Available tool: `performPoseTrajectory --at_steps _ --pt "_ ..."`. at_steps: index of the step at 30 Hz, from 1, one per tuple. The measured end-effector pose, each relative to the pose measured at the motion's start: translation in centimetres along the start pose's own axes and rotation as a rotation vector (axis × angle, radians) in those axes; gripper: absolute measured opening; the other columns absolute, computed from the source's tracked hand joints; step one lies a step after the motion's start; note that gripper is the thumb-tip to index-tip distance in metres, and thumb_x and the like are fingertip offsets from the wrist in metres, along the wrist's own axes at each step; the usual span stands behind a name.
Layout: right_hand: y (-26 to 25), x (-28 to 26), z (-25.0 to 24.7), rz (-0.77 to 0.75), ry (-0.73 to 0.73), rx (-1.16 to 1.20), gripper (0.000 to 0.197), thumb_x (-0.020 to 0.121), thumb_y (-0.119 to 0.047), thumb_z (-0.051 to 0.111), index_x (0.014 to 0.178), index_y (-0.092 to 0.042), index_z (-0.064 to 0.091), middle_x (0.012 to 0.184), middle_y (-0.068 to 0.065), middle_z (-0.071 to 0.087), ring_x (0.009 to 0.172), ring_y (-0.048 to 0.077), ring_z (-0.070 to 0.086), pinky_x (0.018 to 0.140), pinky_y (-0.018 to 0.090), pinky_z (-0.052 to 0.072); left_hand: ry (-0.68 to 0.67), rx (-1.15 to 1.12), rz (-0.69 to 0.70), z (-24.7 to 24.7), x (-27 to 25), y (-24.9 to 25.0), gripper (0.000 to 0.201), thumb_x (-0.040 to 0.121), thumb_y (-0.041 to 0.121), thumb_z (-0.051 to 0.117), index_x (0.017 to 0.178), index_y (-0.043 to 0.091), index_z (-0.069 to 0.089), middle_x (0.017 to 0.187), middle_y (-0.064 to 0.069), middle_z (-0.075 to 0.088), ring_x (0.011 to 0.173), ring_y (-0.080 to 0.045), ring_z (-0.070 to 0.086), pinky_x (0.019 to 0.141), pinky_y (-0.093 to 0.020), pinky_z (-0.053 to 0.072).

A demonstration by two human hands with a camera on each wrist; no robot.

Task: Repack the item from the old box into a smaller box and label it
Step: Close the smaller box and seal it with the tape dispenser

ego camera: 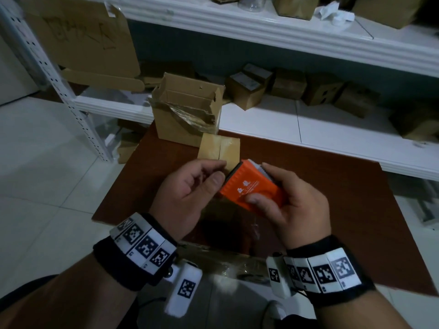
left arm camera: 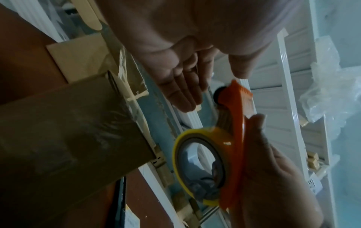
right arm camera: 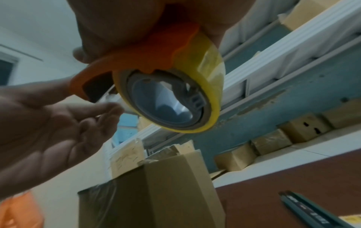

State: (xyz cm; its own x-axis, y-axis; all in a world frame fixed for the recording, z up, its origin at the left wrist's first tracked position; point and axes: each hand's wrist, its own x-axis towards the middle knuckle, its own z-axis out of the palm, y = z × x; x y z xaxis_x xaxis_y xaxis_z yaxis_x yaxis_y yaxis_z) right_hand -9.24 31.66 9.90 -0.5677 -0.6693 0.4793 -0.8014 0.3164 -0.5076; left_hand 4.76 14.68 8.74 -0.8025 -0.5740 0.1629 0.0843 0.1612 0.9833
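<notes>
We've got the tape dispenser [ego camera: 251,186] up in the air over the brown table [ego camera: 356,210], close to the body. Right hand [ego camera: 292,205] wraps it, thumb on the orange top, fingers round the far side, so the roll of yellowish tape [right arm camera: 197,80] hangs free underneath. Left hand [ego camera: 190,184] is at the cutter end, thumb and forefinger drawn together in a narrow pinch; looks like we're after the loose tape end there. Can't tell from any view whether it has the end yet.

Just beyond the hands sits the small box [ego camera: 219,149], flaps closed, 1 seam down the middle, plain brown card, no label visible. Holding the dispenser right above it makes sense: short pull from roll to seam.

Behind that, touching or nearly, the old box [ego camera: 185,112]: bigger, open top, torn tape and crumpled film at the front edge. Item itself isn't visible; probably already in the small box.

Furthest back, white shelves [ego camera: 308,124] with more cardboard boxes.
</notes>
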Motion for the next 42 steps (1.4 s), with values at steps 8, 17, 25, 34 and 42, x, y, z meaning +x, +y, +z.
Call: performPoseTrajectory --at_steps 8,17,25,34,42 --pt "0.1 0.1 0.4 -0.037 -0.039 0.040 0.070 0.078 -0.070 0.061 0.128 -0.021 0.065 0.113 0.000 0.074 0.090 0.022 0.071 0.075 0.046 0.059 0.015 -0.042 -0.033 0.1 0.1 -0.1 0.020 0.093 0.033 0.062 0.096 0.017 0.074 0.093 0.000 0.077 0.089 -0.013 0.073 0.074 -0.022 0.055" --pt "-0.3 0.2 0.3 -0.063 -0.089 0.066 0.070 0.080 -0.075 0.056 0.128 -0.024 0.065 0.112 -0.004 0.073 0.093 0.016 0.069 0.079 0.036 0.058 0.049 -0.043 -0.035 -0.2 0.3 -0.3 0.022 0.087 0.035 0.059 0.088 0.017 0.071 0.083 0.004 0.076 0.078 -0.008 0.072 0.064 -0.016 0.054" --pt "-0.2 0.2 0.5 -0.075 -0.097 0.039 0.068 0.077 -0.071 0.061 0.125 -0.022 0.069 0.110 -0.002 0.074 0.091 0.017 0.071 0.080 0.034 0.059 0.063 -0.084 -0.052 -0.5 0.8 -0.9 0.028 0.082 0.034 0.069 0.110 0.026 0.069 0.089 0.001 0.075 0.085 -0.010 0.072 0.069 -0.021 0.056" --pt "-0.2 0.5 0.7 -0.055 -0.132 0.007 0.073 0.078 -0.079 0.054 0.125 -0.025 0.070 0.107 -0.003 0.075 0.090 0.018 0.072 0.079 0.038 0.060 0.073 0.105 -0.008 -0.7 0.8 -1.3 0.011 0.090 0.017 0.070 0.087 0.028 0.069 0.089 0.007 0.075 0.082 -0.010 0.072 0.069 -0.023 0.059" --pt "0.7 0.8 1.0 -0.061 -0.169 0.003 0.071 0.079 -0.073 0.060 0.128 -0.023 0.068 0.111 -0.001 0.075 0.097 0.016 0.071 0.083 0.043 0.060 0.160 0.292 0.037 -0.6 0.7 -1.7 0.019 0.094 0.019 0.067 0.084 0.035 0.065 0.083 0.018 0.071 0.078 0.000 0.068 0.062 -0.013 0.052"
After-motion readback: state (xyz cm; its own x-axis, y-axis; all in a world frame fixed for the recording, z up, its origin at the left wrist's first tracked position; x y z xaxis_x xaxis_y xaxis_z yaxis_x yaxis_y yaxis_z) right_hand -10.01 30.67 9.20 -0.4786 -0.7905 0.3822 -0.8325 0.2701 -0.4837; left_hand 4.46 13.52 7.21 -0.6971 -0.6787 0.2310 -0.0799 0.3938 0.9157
